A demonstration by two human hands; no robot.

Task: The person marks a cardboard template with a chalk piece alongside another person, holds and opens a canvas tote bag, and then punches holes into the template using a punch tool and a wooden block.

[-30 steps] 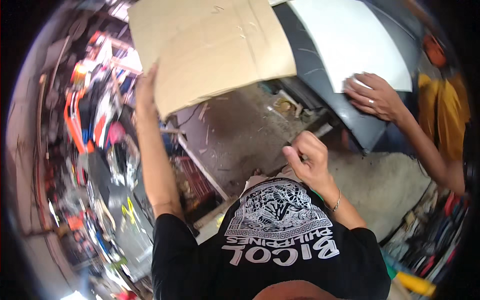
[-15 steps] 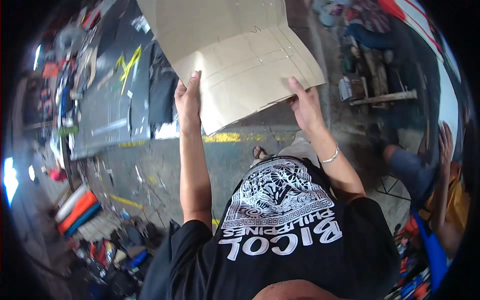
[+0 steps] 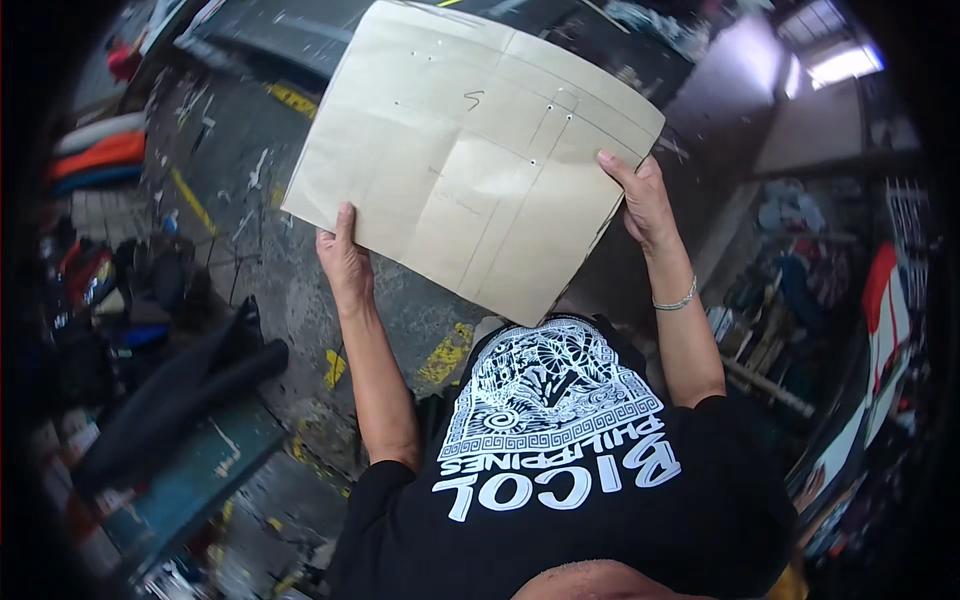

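Observation:
A large tan sheet of stiff paper or card, with pencilled lines and several small punched holes, is held out in front of my chest. It tilts, with a crease down its middle and its lowest corner close to my shirt. My left hand grips the lower left edge, thumb on top and fingers underneath. At the right edge my right hand pinches it the same way, a bracelet on that wrist. The edge by my right hand looks layered, so more than one sheet may be there.
A dark worktable stands at the far side. At left are rolls of orange, white and blue material, and a black cloth over a green bench. Scraps litter the yellow-marked floor. Shelves of goods are at right.
My view has swung round, and the worktable now lies farther off at the top. The sheet has turned and come nearer my chest, more of its face showing. Both hands keep hold.

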